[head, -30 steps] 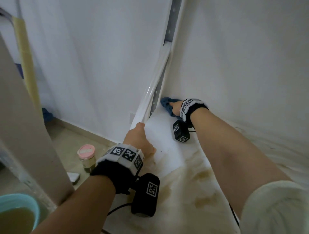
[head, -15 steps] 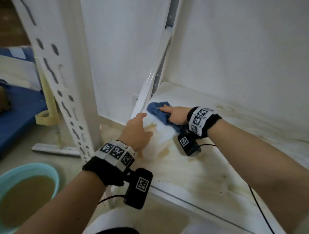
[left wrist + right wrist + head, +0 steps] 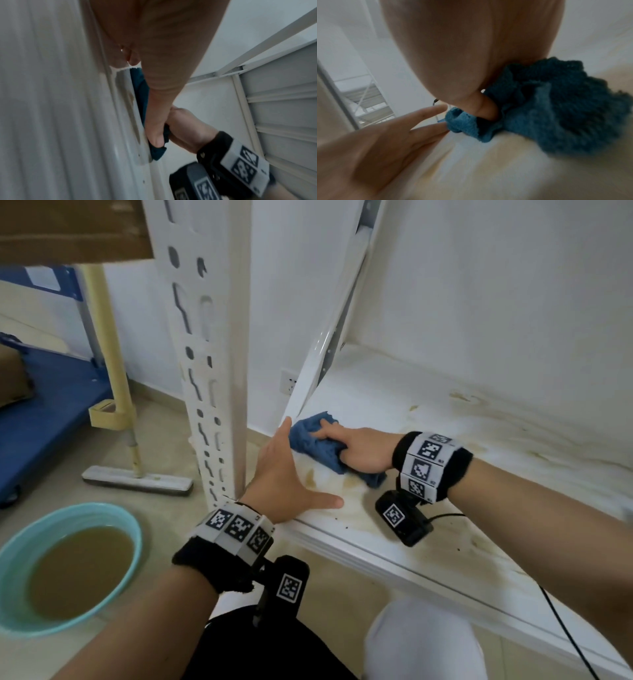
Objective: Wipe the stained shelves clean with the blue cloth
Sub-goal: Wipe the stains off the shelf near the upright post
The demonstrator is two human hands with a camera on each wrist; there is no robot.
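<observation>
At the far left, on the floor beside the shelving, a teal basin (image 3: 20, 559) of murky brown water is seen, with a flat mop head (image 3: 137, 481) lying behind it and a perforated white upright (image 3: 205, 354) standing at the shelf's front left corner. The left hand (image 3: 287, 474) is laid flat on the shelf (image 3: 394, 392) at that corner, fingers straight and spread, thumb stretched along the front edge, nothing being held. Just beside it, toward the left edge, the blue cloth (image 3: 317, 440) is bunched under the right hand (image 3: 363, 448), whose fingers are curled over it and pressed down onto the board. Brown stains (image 3: 310, 477) are left between the two hands, and more streaks (image 3: 472, 402) are spread along the back edge to the right. The wiping stroke is judged to be in hand, with much of the shelf not yet cleaned. For a good pass, the cloth should be flattened so that more of it bears on the board, firm pressure kept, overlapping strokes drawn rightward over the stains, and the bracing hand kept clear of the wet path.
</observation>
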